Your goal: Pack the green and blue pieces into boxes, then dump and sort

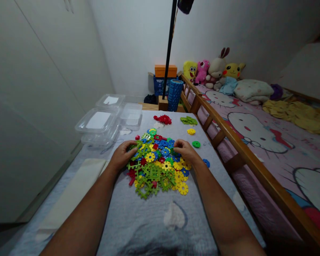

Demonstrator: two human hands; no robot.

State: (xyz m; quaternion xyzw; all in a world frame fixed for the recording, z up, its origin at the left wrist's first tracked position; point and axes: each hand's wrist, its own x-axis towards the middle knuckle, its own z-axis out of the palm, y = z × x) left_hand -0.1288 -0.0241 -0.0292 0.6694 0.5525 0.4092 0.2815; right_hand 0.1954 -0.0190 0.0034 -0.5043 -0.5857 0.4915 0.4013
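Observation:
A mixed pile of plastic snap-together pieces [154, 172] lies on the cloth-covered table. It holds yellow, blue and green notched discs, light-green square lattice pieces and red pieces. My left hand [123, 155] is at the pile's left edge, its thumb and curved fingers apart beside light-green pieces. At the right edge, my right hand [186, 151] has its thumb and fingertips pinched together over blue and green discs. Whatever is in that pinch is too small to make out. Beyond the pile are a red heap [163, 119] and a light-green heap [188, 121].
Small groups of yellow discs [191, 131], green discs [196, 144] and blue discs [206, 163] lie along the right side. Clear plastic boxes [98, 122] stand at the back left, near a folded white sheet [77, 188]. A wooden bed rail [229, 145] borders the table's right.

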